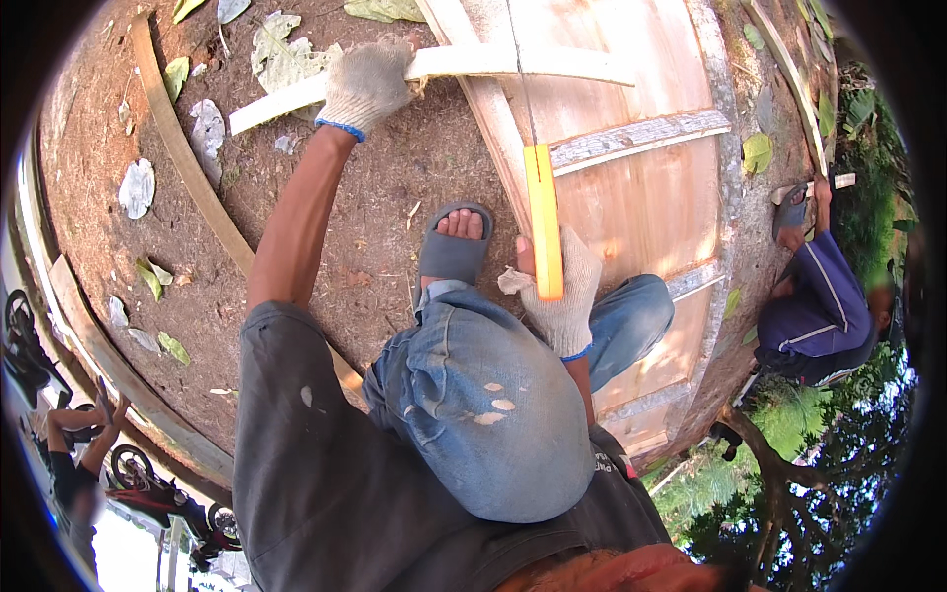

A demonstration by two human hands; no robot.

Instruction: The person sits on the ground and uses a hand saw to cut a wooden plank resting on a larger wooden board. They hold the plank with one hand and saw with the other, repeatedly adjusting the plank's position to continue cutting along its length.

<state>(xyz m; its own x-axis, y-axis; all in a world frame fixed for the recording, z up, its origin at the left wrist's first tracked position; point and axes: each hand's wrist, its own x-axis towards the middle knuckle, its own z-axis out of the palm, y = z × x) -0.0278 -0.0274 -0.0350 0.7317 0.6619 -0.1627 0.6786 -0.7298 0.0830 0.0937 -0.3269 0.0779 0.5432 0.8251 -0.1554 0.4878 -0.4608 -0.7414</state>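
My left hand [364, 84], in a knit glove with a blue cuff, grips a pale wooden strip [464, 63] that lies across the edge of a wooden panel [627, 212]. My right hand [564, 296], also gloved, with a bare thumb showing, is closed on the long yellow handle [545, 217] of a saw. Its thin blade [526, 109] points away from me and crosses the strip to the right of my left hand. My sandaled foot [454, 243] stands on the dirt beside the panel, below my bent, jean-covered knee [488, 414].
Long wooden strips [168, 99] and scattered leaves [137, 187] lie on the dirt [118, 237]. A crouching person [819, 296] at the right holds another strip. At the lower left are another person [74, 474] and parked motorbikes [148, 493]. Plants and a tree [779, 474] stand at the right.
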